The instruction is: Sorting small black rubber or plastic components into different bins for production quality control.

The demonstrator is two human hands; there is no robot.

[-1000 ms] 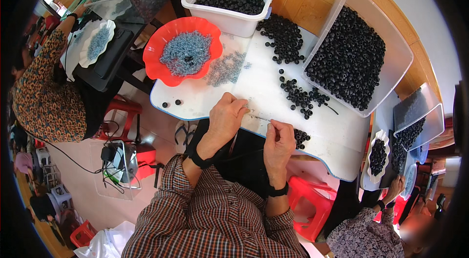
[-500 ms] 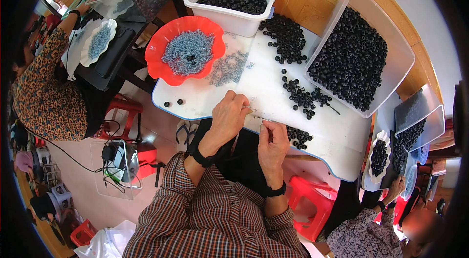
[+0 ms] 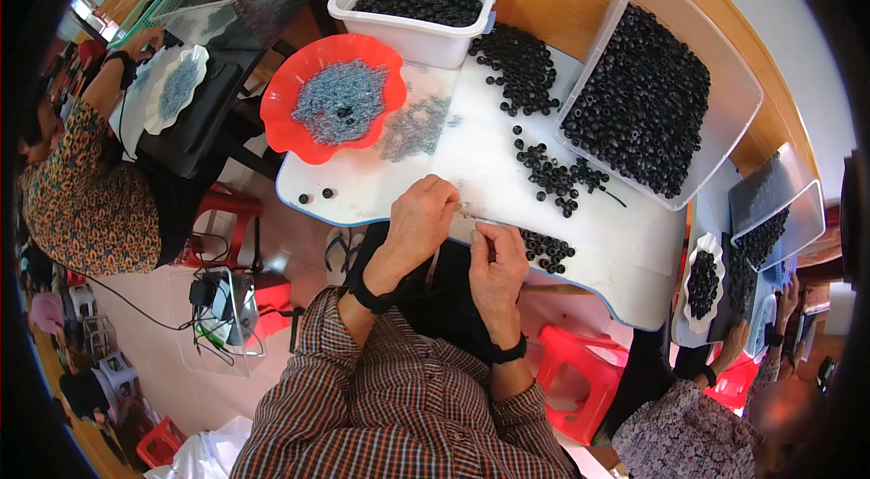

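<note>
On the left of the white tabletop [image 3: 471,171] the red scalloped dish [image 3: 333,98] is heaped with small grey-blue pieces, more of them spilled just beside it. At the near edge the left hand [image 3: 419,223] is closed with fingertips pinched on something too small to make out, and the right hand [image 3: 497,263] pinches near it. Only a short row of black beads [image 3: 546,249] lies by the right hand, while the clear tray [image 3: 648,89] on the right is full, so I judge most is left.

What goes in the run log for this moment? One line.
left hand: pinching small part at table edge | right hand: fingertips beside it | beads: right of hands | red bowl: behind
</note>
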